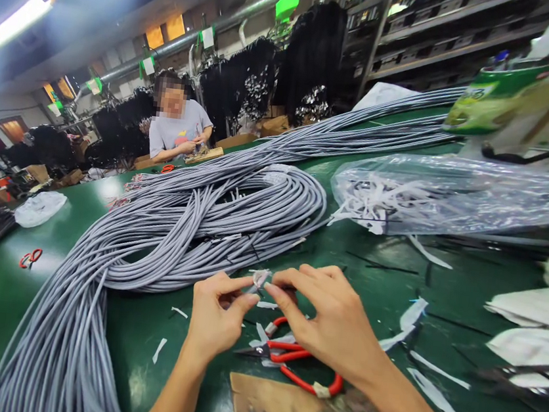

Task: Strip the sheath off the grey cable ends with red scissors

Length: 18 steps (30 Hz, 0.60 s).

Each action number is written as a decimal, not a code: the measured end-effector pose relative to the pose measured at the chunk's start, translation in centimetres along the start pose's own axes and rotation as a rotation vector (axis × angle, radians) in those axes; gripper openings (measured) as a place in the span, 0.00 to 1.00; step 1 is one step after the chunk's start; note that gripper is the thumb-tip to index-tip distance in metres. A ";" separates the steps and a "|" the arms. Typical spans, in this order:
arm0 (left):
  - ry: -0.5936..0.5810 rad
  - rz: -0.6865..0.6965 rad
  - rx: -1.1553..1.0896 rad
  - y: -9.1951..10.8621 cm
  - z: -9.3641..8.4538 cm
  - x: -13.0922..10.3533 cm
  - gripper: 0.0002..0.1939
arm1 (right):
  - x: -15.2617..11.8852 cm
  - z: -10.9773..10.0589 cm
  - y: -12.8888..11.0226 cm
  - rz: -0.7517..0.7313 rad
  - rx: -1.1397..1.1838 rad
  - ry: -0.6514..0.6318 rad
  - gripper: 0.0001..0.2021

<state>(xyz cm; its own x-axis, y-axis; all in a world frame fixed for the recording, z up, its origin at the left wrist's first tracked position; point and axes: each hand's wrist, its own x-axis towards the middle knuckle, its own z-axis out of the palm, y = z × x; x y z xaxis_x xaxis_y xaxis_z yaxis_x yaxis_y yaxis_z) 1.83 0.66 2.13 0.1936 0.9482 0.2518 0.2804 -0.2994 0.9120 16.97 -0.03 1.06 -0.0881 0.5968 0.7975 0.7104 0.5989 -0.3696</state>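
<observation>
My left hand [217, 315] and my right hand [329, 315] meet above the green table, each with thumb and fingers pinched. Between their fingertips is a small whitish piece [259, 278], too small to make out fully; the left fingers close on it, and the right fingertips are at its other side. Just below my right hand lie red-handled scissors [287, 353], their dark tips pointing left. Behind my hands, a big looped bundle of grey cables [173, 221] spreads over the table.
A clear bag of white strips [389, 196] lies at right, with loose strips [432, 392] below it. White gloves [533, 321] are at the right edge. A worn board [271, 407] is near me. Across the table sits a person [179, 126]. Small red scissors [30, 258] lie left.
</observation>
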 end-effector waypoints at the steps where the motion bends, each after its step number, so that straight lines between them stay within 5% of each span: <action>1: -0.012 -0.020 -0.037 -0.1 0.0 0.0 0.11 | 0.0 0.0 0.1 0.072 0.073 -0.040 0.11; 8: -0.076 -0.123 -0.293 -0.3 -0.1 0.0 0.13 | 0.1 1.1 0.0 0.633 0.835 -0.309 0.19; 12: -0.078 -0.100 -0.328 -0.1 0.3 0.1 0.12 | 0.0 2.2 -0.7 0.716 1.064 -0.271 0.24; 18: 0.277 -0.078 -0.003 -1.1 0.3 1.3 0.09 | -0.9 1.4 -1.4 0.589 0.898 -0.050 0.22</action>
<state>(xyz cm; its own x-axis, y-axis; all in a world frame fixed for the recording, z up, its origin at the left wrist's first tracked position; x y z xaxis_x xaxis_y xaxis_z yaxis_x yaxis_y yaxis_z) 2.06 2.15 1.35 -0.0928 0.9613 0.2595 0.2817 -0.2247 0.9328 15.10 -0.65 0.16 0.0577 0.9284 0.3670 -0.1206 0.3714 -0.9206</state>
